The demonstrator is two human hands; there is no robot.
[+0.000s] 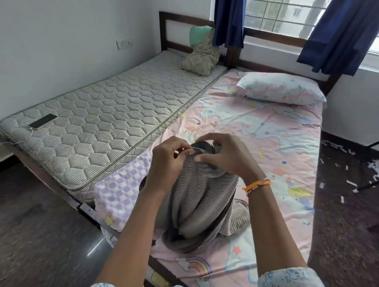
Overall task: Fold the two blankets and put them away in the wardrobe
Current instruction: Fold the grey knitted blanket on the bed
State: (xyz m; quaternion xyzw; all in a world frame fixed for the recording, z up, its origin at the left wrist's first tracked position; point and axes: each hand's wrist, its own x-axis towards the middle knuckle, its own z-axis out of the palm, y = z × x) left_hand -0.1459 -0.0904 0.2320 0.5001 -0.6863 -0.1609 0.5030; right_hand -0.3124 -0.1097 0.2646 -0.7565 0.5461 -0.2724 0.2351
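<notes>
Left hand (165, 164) and right hand (227, 156) pinch top edge of grey ribbed knit blanket (201, 204), lifted over pink cartoon-print bedsheet (284, 142); lilac-and-white checked fleece blanket (118, 192) at bed's left edge.

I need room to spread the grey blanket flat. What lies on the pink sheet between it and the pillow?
Nothing: in the head view the pink sheet is bare between the grey blanket and the pillow.
</notes>
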